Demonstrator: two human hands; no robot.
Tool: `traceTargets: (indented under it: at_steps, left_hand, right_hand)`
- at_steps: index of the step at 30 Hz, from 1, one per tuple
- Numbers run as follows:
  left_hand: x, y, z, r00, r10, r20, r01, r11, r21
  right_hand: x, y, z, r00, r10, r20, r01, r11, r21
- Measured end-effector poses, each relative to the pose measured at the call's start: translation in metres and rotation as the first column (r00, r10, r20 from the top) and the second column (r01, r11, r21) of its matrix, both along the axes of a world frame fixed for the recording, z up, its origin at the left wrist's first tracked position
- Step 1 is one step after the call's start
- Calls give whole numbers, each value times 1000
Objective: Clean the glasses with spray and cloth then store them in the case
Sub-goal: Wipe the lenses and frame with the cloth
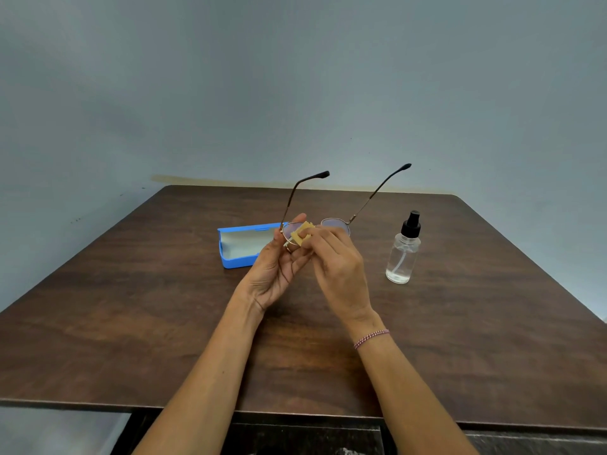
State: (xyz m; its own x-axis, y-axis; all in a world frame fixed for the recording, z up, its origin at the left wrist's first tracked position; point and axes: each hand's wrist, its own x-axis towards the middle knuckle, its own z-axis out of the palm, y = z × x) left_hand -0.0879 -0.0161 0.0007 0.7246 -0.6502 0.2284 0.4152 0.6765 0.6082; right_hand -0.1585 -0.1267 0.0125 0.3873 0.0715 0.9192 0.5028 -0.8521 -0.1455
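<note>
Thin metal-framed glasses (338, 224) are held above the table, temples unfolded and pointing away from me. My left hand (279, 267) grips the frame at its left lens, thumb on the rim. My right hand (338, 267) pinches a small yellow cloth (301, 234) against that left lens. The blue case (243, 246) lies open on the table just behind my left hand, its pale inside showing. A clear spray bottle (404, 254) with a black nozzle stands upright to the right of my hands.
The dark wooden table (131, 323) runs back to a grey wall. Its front edge lies near me, with a dark cabinet under it. A pink braided band circles my right wrist.
</note>
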Motion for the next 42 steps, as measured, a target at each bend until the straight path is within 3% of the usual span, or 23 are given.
traceTargets:
  at_steps: [7,14,17,20,24,29,34,42]
  left_hand:
    - [0,3,2,999,45,15,-46,997,67]
    - [6,8,-3,1000,5,-24,-5,1000,30]
    - [7,10,-6,999,15,-28,-15,1000,3]
    - [6,8,-7,1000,6,4,-6,1000,31]
    - [6,7,-6,1000,8,4,-8,999,39]
    - [3,6,-3,999,38,19,-39,997,65]
    - [3,6,-2,998,56,21,-57,996,75]
    - [2,4,-1,998,61,23,-63,994,89]
  right_hand:
    - [0,-1,-1,1000,11,-4,-11,1000,-8]
    - [2,2,-2,985,95,-145,-100,995,-24]
    - [0,3,-1,984,123,-127,-129,991,-36]
    - [-3,2,1,992,91,-91,-97,993,-62]
    - [-2,1,0,997,-72,-13,71,996,-61]
    - [-1,0,-1,994,-108,-35,109,994,21]
    - [1,1,-2,979,-202,-29,201,978,-49]
    - [2,2,-1,964,-258,-68,259,966,10]
